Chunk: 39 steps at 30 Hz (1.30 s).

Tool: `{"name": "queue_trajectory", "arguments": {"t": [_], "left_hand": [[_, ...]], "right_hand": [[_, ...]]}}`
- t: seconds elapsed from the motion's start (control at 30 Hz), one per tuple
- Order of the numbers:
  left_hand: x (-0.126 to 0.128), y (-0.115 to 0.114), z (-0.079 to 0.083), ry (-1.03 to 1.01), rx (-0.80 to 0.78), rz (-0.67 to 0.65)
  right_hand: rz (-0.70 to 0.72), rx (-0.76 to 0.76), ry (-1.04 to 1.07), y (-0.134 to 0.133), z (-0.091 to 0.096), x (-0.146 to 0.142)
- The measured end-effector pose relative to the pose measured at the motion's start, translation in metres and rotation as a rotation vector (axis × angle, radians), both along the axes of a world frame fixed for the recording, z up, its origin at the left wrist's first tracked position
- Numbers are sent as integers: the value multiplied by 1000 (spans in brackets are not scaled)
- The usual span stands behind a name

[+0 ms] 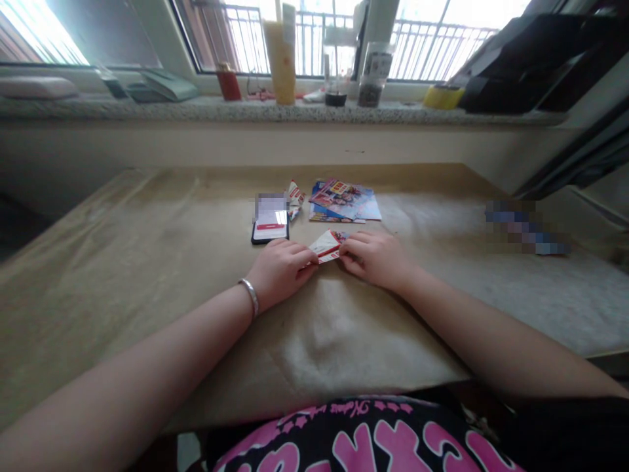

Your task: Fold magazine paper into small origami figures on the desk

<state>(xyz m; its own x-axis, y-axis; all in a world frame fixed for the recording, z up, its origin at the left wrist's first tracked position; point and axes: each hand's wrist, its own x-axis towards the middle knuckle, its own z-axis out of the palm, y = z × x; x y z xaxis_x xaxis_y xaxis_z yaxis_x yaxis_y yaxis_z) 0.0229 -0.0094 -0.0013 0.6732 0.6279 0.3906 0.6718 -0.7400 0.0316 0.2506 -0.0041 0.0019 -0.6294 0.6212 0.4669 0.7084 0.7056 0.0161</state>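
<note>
A small folded piece of red and white printed paper lies on the paper-covered table in front of me. My left hand, with a silver bracelet at the wrist, pinches its left end with closed fingers. My right hand pinches its right end, fingers curled together. Both hands rest on the table surface. Just beyond my left hand lies a phone with a lit screen.
A stack of colourful printed sheets and a folded paper piece lie behind the phone. A blurred object sits at the right. The windowsill holds bottles, a jar, a yellow tape roll and a black case.
</note>
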Motion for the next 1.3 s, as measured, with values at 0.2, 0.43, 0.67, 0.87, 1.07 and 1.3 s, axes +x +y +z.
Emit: {"name": "queue_trajectory", "arguments": {"t": [0.2,0.43,0.67,0.87,1.07,1.3], "left_hand": [[5,-2,-2,-16,143,31],[8,-4,0,-87,166,-9],[8,-3,0,-70,181,-27],[7,-2,0,-82,179,-40],[4,-1,0,-102,151,-40],[0,2,0,-210,49,-13]], "right_hand": [[39,-95,140,-6,-3,-16],[93,-268,338,-8,-3,-24],[122,-329,417,-4,-5,-23],[126,-332,423,-4,0,-17],[142,-336,446,-3,4,-10],[62,-303,532,7,2,8]]}}
